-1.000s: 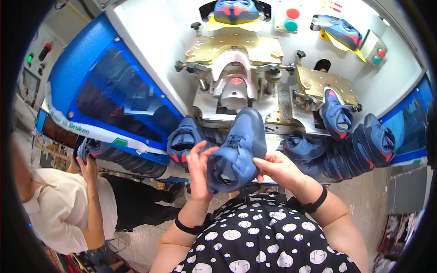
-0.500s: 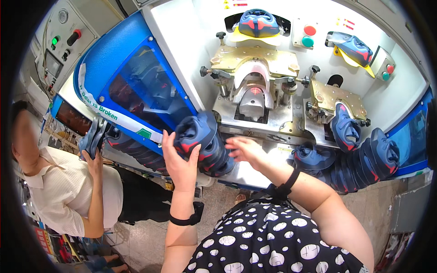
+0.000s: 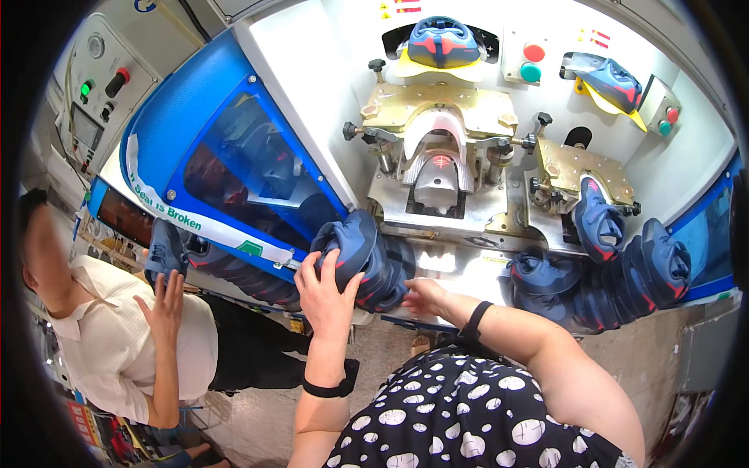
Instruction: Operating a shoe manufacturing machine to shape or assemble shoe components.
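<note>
My left hand (image 3: 328, 295) rests with spread, curved fingers against the near side of a blue shoe upper (image 3: 345, 239) with dark and coral trim. That upper is at the front of a row of similar uppers (image 3: 384, 285) nested together on the machine's ledge. Beside the right end of this row is my right hand (image 3: 427, 298), its fingers loosely bent and apart, with nothing seen in them. Whether its fingertips touch the row I cannot tell. Ahead, a metal toe mould (image 3: 435, 181) with a red light mark on it carries no shoe.
One upper (image 3: 599, 224) sits on the right-hand mould station. More nested uppers (image 3: 616, 287) stand along the right ledge. Two uppers on yellow forms (image 3: 445, 43) are at the back, near green and red buttons (image 3: 531, 62). At left, a co-worker (image 3: 133, 335) handles an upper (image 3: 165, 251) beside the blue cover (image 3: 187, 101).
My left hand has come onto the front upper. The right hand has turned slightly and stays beside the row. The co-worker's hand has opened against their upper. The whole view has shifted a little.
</note>
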Demonstrator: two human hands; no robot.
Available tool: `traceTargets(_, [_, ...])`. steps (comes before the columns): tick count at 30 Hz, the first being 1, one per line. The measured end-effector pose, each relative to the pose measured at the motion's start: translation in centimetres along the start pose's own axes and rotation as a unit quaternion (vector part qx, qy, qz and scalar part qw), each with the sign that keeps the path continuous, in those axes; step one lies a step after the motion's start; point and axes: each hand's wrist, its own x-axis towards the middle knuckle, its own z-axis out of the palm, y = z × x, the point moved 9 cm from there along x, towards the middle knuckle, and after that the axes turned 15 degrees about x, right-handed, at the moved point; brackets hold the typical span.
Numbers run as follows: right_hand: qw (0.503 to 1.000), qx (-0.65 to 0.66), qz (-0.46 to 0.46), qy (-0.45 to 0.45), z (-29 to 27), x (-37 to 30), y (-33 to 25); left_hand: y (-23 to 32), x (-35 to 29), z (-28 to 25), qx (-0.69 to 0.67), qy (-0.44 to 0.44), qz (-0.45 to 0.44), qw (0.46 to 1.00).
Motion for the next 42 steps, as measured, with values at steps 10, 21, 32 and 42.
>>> traceTargets(10, [0.994,0.067,-0.028,-0.082,1.9,0.0,-1.0,-0.3,-0.5,0.0,-0.039,0.002,0.003,0.999])
traceTargets(21, [0.915,-0.295,-0.269,0.055,1.0,-6.5,-7.0,1.8,-0.6,-4.9,-0.002,0.104,0.015,0.994])
traceTargets(32, [0.346,-0.335,-0.859,0.176,10.4,-37.3,-39.3,7.8,0.0,-3.6,-0.348,0.028,0.113,0.93])
traceTargets(42, [0.337,-0.464,-0.8,0.173,10.7,-33.7,-29.2,9.9,-0.6,7.1,-0.709,-0.334,-0.075,0.617])
